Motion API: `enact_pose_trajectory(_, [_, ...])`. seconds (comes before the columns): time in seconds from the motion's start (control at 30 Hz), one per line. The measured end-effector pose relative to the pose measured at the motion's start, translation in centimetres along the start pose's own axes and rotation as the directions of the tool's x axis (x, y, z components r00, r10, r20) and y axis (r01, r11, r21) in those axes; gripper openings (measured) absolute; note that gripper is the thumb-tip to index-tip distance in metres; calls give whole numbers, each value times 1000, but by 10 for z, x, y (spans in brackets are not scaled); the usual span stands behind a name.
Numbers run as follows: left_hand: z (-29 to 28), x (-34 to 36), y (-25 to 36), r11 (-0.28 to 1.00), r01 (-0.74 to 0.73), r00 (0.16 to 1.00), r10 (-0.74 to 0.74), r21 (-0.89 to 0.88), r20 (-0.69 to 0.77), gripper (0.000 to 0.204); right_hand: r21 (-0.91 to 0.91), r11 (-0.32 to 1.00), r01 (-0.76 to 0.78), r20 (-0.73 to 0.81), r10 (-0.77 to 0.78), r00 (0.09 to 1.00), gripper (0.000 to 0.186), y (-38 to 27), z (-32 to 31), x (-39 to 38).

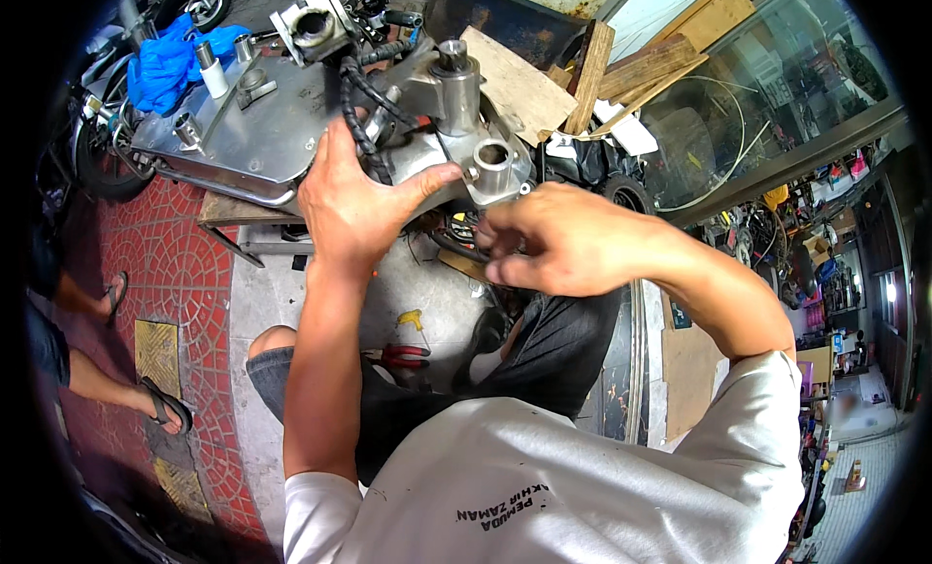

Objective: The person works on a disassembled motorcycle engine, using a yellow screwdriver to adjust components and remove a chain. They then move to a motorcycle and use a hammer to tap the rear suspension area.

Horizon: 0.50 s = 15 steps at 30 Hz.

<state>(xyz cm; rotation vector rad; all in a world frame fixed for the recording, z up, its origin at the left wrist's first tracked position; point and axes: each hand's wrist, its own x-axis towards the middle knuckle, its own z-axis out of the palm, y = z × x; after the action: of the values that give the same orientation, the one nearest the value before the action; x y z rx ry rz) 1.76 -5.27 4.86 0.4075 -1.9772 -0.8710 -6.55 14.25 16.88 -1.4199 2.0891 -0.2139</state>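
My left hand (354,195) is spread, thumb stretched out to the right, against a silver metal assembly (424,156). A black wrapped cable bundle (366,142) runs down past its fingers and thumb. To the right of the thumb, an upright metal cylinder (456,98) and a shorter round socket (493,158) stand on the assembly. My right hand (563,239) is just below that socket, near its lower edge. Its fingers are curled and blurred, and whatever may be between them cannot be made out.
A flat metal cover (243,142) at left carries loose metal fittings and blue plastic (165,64). Wooden boards (641,69) lean at the far right. Red-handled pliers (403,356) and a yellow tool (412,319) lie on the floor. A person's sandalled foot (167,409) is at left.
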Motion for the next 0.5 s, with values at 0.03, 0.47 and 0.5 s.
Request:
enact_pose_trajectory(0.03, [-1, -2, -2, 1000, -14, 1000, 14, -9, 13, 87, 45, 998, -54, 82, 50, 995, 27, -14, -15, -7])
enact_pose_trajectory(0.47, [2, -2, -15, 997, 20, 997, -14, -80, 76, 71, -23, 970, 241, -837, -150, 526, 29, 56, -30, 65])
enact_pose_trajectory(0.5, [2, -3, -15, 995, 50, 996, -42, -87, 85, 68, -7, 967, 255, -833, -147, 534, 30, 60, -28, 70])
